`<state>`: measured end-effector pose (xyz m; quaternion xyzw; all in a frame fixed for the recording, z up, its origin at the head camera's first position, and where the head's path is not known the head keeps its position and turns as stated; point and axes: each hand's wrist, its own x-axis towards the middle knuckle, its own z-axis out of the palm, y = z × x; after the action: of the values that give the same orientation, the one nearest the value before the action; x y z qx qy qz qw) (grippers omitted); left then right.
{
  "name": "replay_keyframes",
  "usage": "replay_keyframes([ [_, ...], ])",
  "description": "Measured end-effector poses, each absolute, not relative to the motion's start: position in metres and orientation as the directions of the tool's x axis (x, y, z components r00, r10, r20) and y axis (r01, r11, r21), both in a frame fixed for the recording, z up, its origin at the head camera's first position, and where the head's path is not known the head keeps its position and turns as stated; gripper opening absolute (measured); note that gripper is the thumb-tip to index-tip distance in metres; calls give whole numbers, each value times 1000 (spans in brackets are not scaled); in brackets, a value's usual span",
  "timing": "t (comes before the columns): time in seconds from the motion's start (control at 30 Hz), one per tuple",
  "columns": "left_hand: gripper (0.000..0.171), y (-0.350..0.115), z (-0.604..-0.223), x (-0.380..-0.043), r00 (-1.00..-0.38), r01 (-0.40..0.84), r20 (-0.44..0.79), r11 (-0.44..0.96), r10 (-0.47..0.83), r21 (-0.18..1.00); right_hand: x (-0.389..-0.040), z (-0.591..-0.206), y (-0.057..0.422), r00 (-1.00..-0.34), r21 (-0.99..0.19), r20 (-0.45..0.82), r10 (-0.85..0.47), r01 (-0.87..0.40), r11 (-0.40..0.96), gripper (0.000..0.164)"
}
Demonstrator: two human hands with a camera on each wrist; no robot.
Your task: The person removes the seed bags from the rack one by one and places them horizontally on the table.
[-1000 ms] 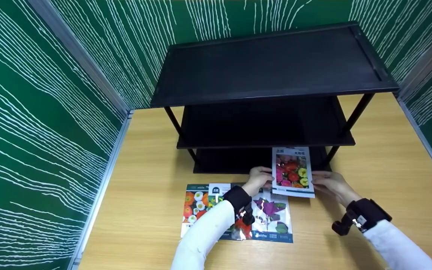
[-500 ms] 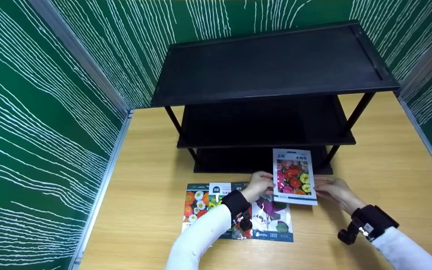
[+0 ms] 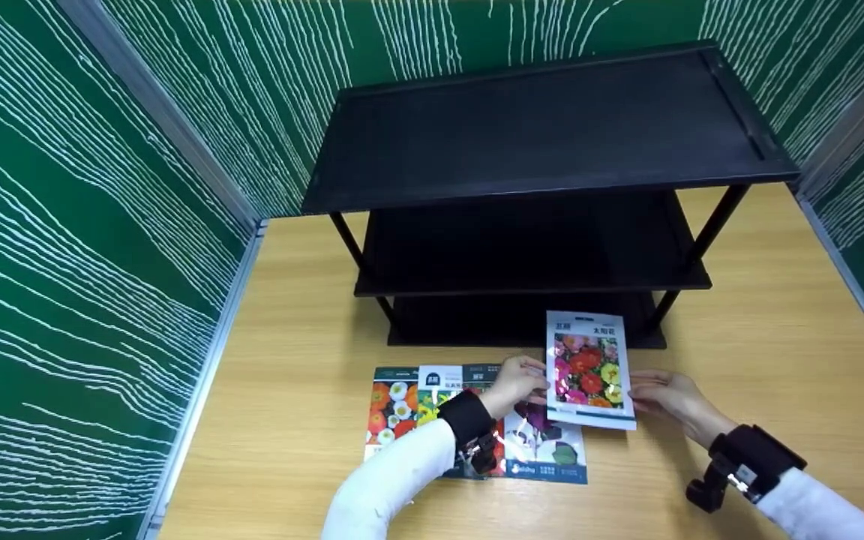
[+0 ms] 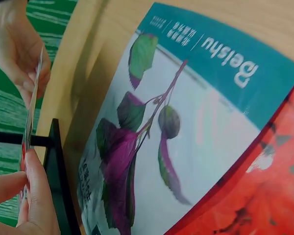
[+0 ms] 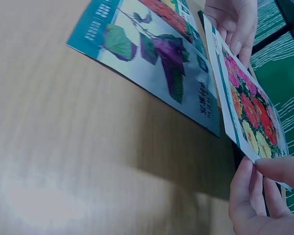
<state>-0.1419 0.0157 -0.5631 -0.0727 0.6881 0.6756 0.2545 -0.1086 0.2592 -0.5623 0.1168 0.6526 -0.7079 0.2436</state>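
Between both hands a white seed packet (image 3: 591, 371) with red, pink and yellow flowers is held up, tilted, in front of the rack's bottom shelf. My left hand (image 3: 514, 384) pinches its left edge, and my right hand (image 3: 676, 401) pinches the right edge between thumb and fingers (image 5: 242, 183). Below the left hand, several overlapping seed packets lie in a row on the table. The rightmost, with a purple-leaved plant (image 4: 120, 152), lies beside a red-flower packet (image 4: 255, 196). At the row's left end is an orange and white flower packet (image 3: 389, 409), partly covered by its neighbour.
A black three-tier rack (image 3: 544, 135) stands at the back of the wooden table (image 3: 289, 420). Its lowest shelf (image 3: 469, 322) is close behind the held packet. Green walls (image 3: 64, 262) with white wavy lines enclose the left, back and right.
Both hands have drawn the flower packet toward the person, away from the bottom shelf. The packet now overlaps the shelf less. The packets on the table stay in place.
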Motion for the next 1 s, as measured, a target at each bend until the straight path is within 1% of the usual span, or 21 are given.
replay_keyframes([
  [0.03, 24, 15, -563, -141, -858, -446, -450, 76, 249, 892, -106, -559, 257, -852, -865, -490, -187, 501, -19, 64],
  [0.13, 25, 14, -564, -138, -850, -446, -451, 83, 272, 891, -103, -560, 257, -846, -859, -498, -191, 511, -20, 63],
  [0.3, 27, 12, -566, -134, -838, -450, -453, 84, 305, 889, -105, -582, 267, -830, -843, -525, -187, 537, -19, 55],
  [0.37, 26, 12, -568, -133, -835, -452, -455, 83, 309, 888, -105, -587, 268, -820, -834, -545, -175, 552, 8, 57],
  [0.47, 25, 12, -569, -129, -836, -448, -454, 95, 309, 889, -100, -579, 264, -815, -829, -558, -154, 557, 56, 61],
  [0.57, 24, 11, -569, -125, -834, -452, -459, 97, 306, 887, -94, -567, 257, -820, -836, -548, -166, 540, 92, 61],
  [0.73, 24, 12, -572, -120, -830, -462, -469, 99, 301, 881, -87, -562, 254, -814, -831, -555, -171, 551, 73, 53],
  [0.83, 24, 13, -575, -118, -831, -455, -472, 128, 294, 881, -85, -563, 254, -812, -826, -562, -162, 560, 59, 52],
  [1.0, 22, 14, -578, -113, -831, -451, -476, 152, 287, 879, -83, -567, 253, -805, -819, -574, -149, 569, 75, 51],
])
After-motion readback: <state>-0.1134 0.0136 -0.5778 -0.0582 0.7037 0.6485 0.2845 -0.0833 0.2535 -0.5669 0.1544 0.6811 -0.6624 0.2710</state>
